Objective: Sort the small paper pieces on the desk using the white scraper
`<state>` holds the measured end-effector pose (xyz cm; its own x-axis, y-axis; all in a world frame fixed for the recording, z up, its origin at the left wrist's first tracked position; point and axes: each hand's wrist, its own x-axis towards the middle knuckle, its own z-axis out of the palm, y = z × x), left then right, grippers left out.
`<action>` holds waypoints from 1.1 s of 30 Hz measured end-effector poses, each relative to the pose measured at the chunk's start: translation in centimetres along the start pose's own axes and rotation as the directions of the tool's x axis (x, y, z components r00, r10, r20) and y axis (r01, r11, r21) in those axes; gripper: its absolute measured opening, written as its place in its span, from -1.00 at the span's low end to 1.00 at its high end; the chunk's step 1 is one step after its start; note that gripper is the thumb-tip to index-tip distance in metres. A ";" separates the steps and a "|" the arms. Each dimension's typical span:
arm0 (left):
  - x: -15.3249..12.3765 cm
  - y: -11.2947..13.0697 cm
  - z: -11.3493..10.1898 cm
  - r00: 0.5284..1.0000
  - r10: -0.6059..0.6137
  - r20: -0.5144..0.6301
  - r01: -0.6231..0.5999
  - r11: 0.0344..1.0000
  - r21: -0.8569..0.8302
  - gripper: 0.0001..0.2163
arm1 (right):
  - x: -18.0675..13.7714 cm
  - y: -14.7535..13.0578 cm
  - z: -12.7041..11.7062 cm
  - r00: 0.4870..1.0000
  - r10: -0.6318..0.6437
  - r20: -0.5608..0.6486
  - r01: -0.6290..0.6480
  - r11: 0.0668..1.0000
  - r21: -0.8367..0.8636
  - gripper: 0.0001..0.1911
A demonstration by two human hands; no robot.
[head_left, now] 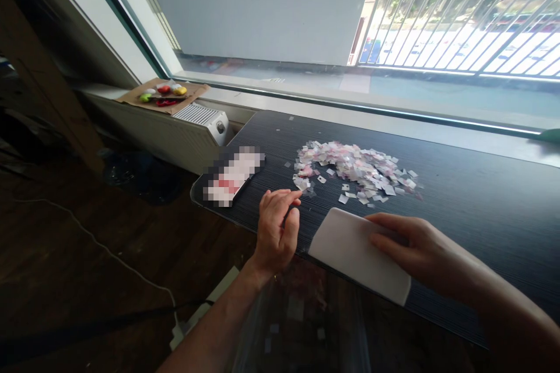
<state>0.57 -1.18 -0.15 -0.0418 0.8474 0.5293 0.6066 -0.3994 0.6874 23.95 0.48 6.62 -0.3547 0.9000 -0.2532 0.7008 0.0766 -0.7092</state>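
Note:
A heap of several small white and pink paper squares (354,169) lies on a dark striped tabletop (481,198) by the window. My left hand (276,228) hovers at the heap's near left edge, its thumb and forefinger pinched on one small square. To the right, my right hand (411,247) rests with fingers pressed on a white folded sheet (356,253) that lies slanted over the table's front edge. A clear plastic bag (301,315) with a few squares inside hangs below the table edge, between my arms.
A blurred white and red flat object (234,175) lies at the table's left corner. Beyond it a white radiator (196,128) carries a cardboard tray with coloured pieces (164,94). A white cable (100,245) runs over the dark floor at left. The window sill (394,105) borders the table's far side.

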 end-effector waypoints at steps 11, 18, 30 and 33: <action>0.1 0.0 0.1 1.000 -0.006 -0.007 0.006 1.000 0.008 -0.72 | -1.2 0.3 0.0 1.000 0.023 -0.005 -0.023 1.000 0.019 -0.59; -0.4 1.0 -1.4 0.974 0.041 0.224 -0.073 0.988 0.134 -0.81 | -2.9 1.2 0.0 0.987 0.126 -0.101 -0.120 0.991 0.057 -0.56; -3.4 2.1 -3.4 0.908 0.050 0.415 -0.153 0.964 0.217 -0.82 | -5.4 2.9 0.9 0.928 0.263 -0.265 -0.208 0.954 0.217 -0.57; -3.6 2.1 -3.3 0.918 0.048 0.394 -0.155 0.958 0.243 -0.85 | -5.6 2.9 1.1 0.939 0.250 -0.235 -0.195 0.953 0.231 -0.55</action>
<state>-0.61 -6.24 1.04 0.3039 0.8964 0.3226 0.7803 -0.4284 0.4556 27.33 -4.83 5.25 -0.0128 0.9654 -0.2603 0.5941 -0.2021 -0.7786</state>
